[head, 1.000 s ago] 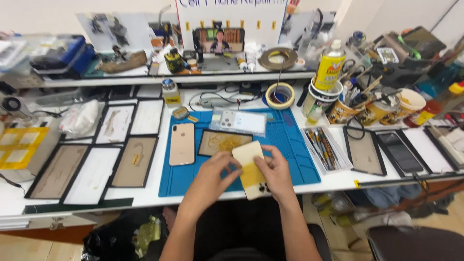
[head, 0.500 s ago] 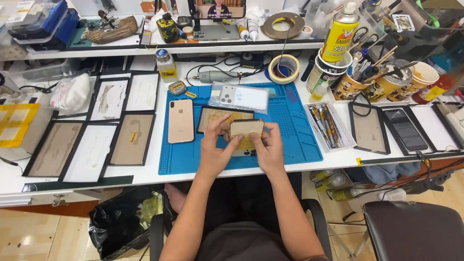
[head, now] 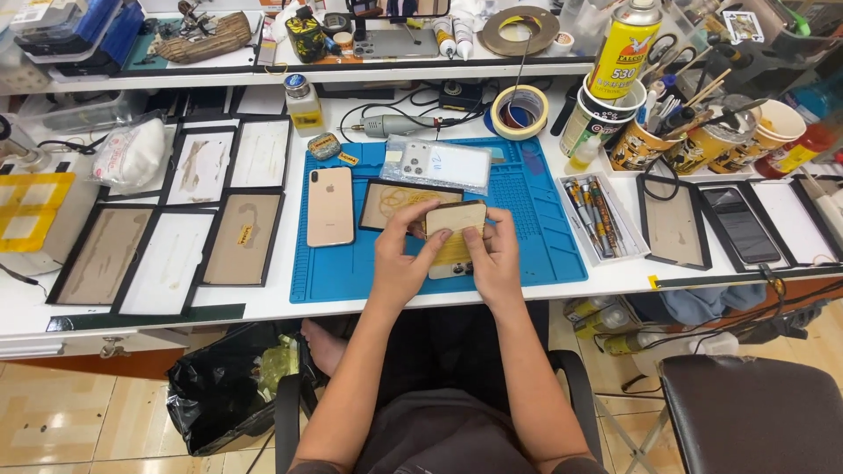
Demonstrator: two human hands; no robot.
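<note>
- Centre of the frame: the left hand (head: 399,259) and right hand (head: 493,256) both pinch a small phone body (head: 455,239) by its edges, fingers curled, above the blue mat (head: 536,224).
- Risk: an edge grip could slip, dropping it onto the dark panel (head: 395,204) just beyond.
- A gold phone (head: 329,206) lies left-centre, near enough to be knocked.

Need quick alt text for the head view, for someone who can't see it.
Both hands, left and right, hold a gold phone over a blue mat. Another gold phone lies face down on the mat, left of them.
</note>
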